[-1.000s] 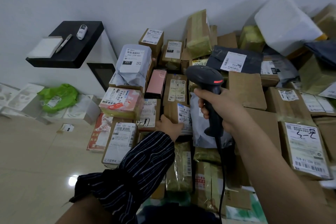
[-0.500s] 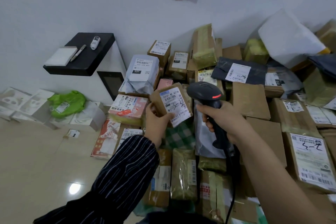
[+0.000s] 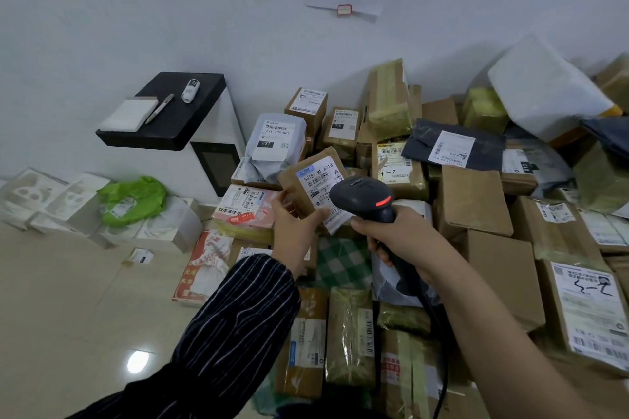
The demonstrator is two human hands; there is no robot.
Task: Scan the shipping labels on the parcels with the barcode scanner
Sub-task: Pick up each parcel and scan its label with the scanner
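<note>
My left hand (image 3: 296, 224) grips one box (image 3: 311, 185), right hand (image 3: 400, 235) wraps the scanner (image 3: 362, 196) aimed at its label (image 3: 321, 180); the whole pile (image 3: 476, 201) looks unscanned.

Dim, cool light, floor (image 3: 137, 361) glare — edges bowed, perhaps soft

left hand (image 3: 295, 230): holds parcel (image 3: 299, 185) | right hand (image 3: 403, 236): grips scanner (image 3: 360, 196)
</note>
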